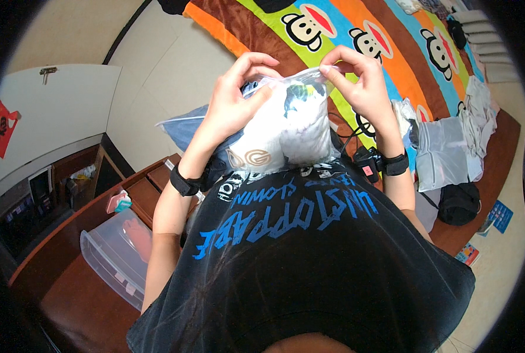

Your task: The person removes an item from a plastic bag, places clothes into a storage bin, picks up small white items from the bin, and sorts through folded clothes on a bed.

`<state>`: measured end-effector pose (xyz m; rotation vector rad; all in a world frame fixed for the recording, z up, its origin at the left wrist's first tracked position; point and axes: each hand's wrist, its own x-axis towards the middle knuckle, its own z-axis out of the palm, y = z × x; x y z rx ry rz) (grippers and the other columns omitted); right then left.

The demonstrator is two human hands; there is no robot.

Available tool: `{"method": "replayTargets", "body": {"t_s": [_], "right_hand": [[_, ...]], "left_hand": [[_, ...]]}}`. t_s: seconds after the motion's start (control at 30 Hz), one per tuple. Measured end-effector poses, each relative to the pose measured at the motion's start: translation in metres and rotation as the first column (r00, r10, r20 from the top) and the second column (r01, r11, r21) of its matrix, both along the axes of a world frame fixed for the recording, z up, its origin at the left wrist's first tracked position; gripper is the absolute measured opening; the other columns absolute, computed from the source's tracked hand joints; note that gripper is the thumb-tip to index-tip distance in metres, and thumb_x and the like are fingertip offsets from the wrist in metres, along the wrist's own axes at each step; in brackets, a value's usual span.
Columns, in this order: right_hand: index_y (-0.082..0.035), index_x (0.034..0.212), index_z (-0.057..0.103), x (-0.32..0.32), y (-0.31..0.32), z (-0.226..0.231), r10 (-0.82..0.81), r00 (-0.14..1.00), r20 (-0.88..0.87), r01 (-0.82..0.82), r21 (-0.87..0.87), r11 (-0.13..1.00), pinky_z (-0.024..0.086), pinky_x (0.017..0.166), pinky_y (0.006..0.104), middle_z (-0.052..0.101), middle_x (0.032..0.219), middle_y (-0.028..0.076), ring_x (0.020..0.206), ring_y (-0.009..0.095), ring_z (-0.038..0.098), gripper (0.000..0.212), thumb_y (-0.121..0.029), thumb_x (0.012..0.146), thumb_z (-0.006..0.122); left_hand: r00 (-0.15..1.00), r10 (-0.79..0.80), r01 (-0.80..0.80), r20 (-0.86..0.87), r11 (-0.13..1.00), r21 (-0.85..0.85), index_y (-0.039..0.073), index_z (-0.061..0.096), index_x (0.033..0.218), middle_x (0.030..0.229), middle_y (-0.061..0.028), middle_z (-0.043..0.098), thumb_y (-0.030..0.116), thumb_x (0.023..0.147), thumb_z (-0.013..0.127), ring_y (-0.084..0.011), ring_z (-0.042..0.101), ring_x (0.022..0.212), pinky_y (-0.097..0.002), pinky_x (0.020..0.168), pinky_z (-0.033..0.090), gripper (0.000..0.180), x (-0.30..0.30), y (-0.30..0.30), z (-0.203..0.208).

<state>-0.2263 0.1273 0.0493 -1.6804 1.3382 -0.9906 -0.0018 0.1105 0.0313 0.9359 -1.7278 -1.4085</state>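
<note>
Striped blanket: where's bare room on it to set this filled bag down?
On the striped blanket, a broad bare stretch lies beyond the right hand, between the dark item at far left and pale clothes at right. Crowded: its near-right edge, around the flat zip bag and black bundle.

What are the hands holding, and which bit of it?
A clear bag, by its top edge: the right hand pinches the right end, the left hand grips farther left.

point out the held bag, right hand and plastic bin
held bag point(307, 134), head view: front wall
right hand point(364, 84), head view: middle
plastic bin point(102, 256), head view: side wall
</note>
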Motion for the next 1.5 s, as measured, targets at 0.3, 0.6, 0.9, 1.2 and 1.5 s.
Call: {"method": "replayTargets", "body": {"t_s": [0.3, 0.6, 0.9, 1.2, 1.5], "right_hand": [[-0.001, 0.079, 0.060, 0.003, -0.017, 0.020, 0.184, 0.982, -0.053, -0.184, 0.007, 0.983, 0.043, 0.064, 0.0226, 0.060, 0.071, 0.002, 0.069, 0.008, 0.055, 0.014, -0.014, 0.075, 0.062], [0.001, 0.076, 0.057, 0.014, -0.012, 0.013, 0.198, 0.975, -0.105, -0.186, 0.115, 0.976, 0.041, 0.062, 0.0221, 0.056, 0.068, 0.002, 0.068, 0.008, 0.052, 0.014, -0.012, 0.076, 0.061], [0.000, 0.076, 0.055, 0.018, -0.016, 0.014, 0.281, 0.957, -0.075, -0.275, 0.083, 0.958, 0.041, 0.063, 0.0229, 0.055, 0.070, 0.002, 0.069, 0.009, 0.051, 0.016, -0.014, 0.075, 0.062], [-0.001, 0.074, 0.062, 0.033, -0.017, 0.025, 0.316, 0.918, -0.238, -0.293, 0.131, 0.947, 0.045, 0.062, 0.0260, 0.061, 0.070, 0.007, 0.069, 0.015, 0.059, 0.016, -0.017, 0.070, 0.063], [-0.001, 0.076, 0.063, 0.038, -0.017, 0.033, 0.357, 0.910, -0.209, -0.303, 0.251, 0.919, 0.045, 0.065, 0.0269, 0.062, 0.074, 0.008, 0.071, 0.016, 0.059, 0.017, -0.017, 0.070, 0.065]], "left_hand": [[1.000, -0.023, 0.023, 0.008, 1.000, -0.008, 0.002, 0.049, 0.106, 0.088, -0.0085, 0.064, 0.003, 0.075, 0.057, -0.0155, 0.060, 0.087, -0.0280, 0.081, 0.045, 0.032, -0.006, -0.003, 0.008], [0.999, -0.032, 0.032, -0.004, 0.999, 0.039, 0.000, 0.047, 0.109, 0.092, -0.0087, 0.058, 0.004, 0.077, 0.059, -0.0145, 0.056, 0.091, -0.0280, 0.084, 0.043, 0.034, 0.003, 0.001, 0.002], [1.000, 0.014, -0.014, -0.013, 1.000, -0.021, 0.003, 0.050, 0.106, 0.089, -0.0077, 0.061, 0.003, 0.073, 0.056, -0.0152, 0.059, 0.087, -0.0285, 0.080, 0.045, 0.033, 0.005, 0.005, -0.001], [0.999, 0.019, -0.019, -0.033, 1.000, -0.019, 0.003, 0.049, 0.104, 0.087, -0.0080, 0.061, 0.001, 0.072, 0.055, -0.0163, 0.059, 0.089, -0.0287, 0.081, 0.045, 0.033, 0.006, 0.008, -0.004], [0.997, 0.065, -0.066, -0.031, 0.998, -0.020, 0.003, 0.049, 0.104, 0.086, -0.0082, 0.061, 0.005, 0.072, 0.059, -0.0164, 0.060, 0.087, -0.0281, 0.079, 0.046, 0.034, 0.011, 0.011, -0.007]]}}
